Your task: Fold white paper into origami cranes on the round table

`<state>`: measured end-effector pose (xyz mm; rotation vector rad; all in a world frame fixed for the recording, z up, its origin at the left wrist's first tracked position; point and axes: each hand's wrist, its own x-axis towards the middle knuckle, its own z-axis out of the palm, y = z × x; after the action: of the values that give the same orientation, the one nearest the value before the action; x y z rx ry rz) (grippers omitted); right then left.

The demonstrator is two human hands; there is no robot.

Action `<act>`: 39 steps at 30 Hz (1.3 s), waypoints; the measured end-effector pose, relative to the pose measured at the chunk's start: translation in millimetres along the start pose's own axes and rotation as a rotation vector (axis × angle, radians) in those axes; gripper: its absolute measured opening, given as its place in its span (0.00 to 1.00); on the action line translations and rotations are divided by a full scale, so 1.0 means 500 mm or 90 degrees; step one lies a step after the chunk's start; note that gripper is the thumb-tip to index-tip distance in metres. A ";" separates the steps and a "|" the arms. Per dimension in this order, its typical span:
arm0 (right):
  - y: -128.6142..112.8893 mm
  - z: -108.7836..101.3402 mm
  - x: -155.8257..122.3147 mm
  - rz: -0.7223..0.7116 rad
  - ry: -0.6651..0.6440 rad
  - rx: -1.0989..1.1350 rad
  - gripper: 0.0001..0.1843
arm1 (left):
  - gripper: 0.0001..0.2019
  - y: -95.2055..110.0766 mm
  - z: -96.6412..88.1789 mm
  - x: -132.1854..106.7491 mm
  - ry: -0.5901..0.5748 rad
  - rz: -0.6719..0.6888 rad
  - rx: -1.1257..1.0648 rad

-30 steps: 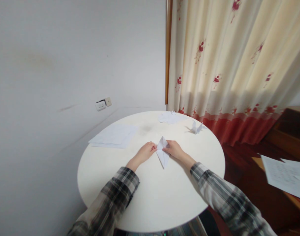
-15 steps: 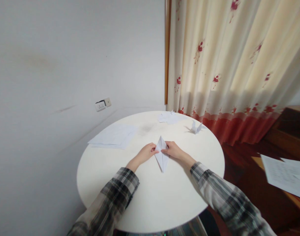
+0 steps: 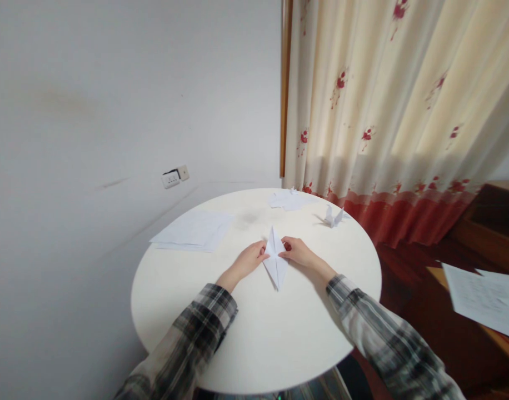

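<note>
Here, a white folded paper diamond [image 3: 276, 262] is pinched at its widest part from both sides. Its left corner is gripped by the left hand [image 3: 248, 260] and its right corner by the right hand [image 3: 298, 253]. Both hands are closed narrowly on the paper, with fingers curled and thumbs pressed in. Whether the folded piece is lifted or pressed flat cannot be told.

The diamond lies directly between the two hands, so neither is the nearer. Its long axis runs away from the body. The shorter tip points toward the far edge, and the longer, sharper tip points back toward the plaid sleeves. It is set near the middle of a round cream-white table [image 3: 275, 339].

Farther out, a loose stack of white paper sheets [image 3: 194, 229] is seen to the left. A small finished white paper crane [image 3: 333, 215] stands to the far right, well apart from the hands. A crumpled white paper scrap [image 3: 288, 199] lies by the far rim. Behind the table hangs a cream curtain with red flowers and a red hem [image 3: 383, 122], and a white wall socket [image 3: 174, 177] is mounted low on the grey wall.
</note>
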<state>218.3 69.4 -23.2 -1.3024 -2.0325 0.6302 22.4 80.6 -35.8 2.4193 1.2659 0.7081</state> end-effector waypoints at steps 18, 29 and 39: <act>0.021 0.015 0.010 -0.088 0.089 -0.075 0.15 | 0.07 0.019 0.002 0.000 0.044 0.117 0.067; 0.027 0.016 0.012 -0.078 0.052 -0.116 0.10 | 0.13 0.054 -0.028 -0.011 0.008 0.087 0.135; 0.004 0.009 -0.003 -0.023 0.041 -0.149 0.15 | 0.13 0.035 -0.016 -0.008 -0.001 0.152 0.185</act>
<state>217.0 68.8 -28.0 -1.3947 -2.1202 0.3363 27.8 67.9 -21.9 2.8413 1.1605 0.6195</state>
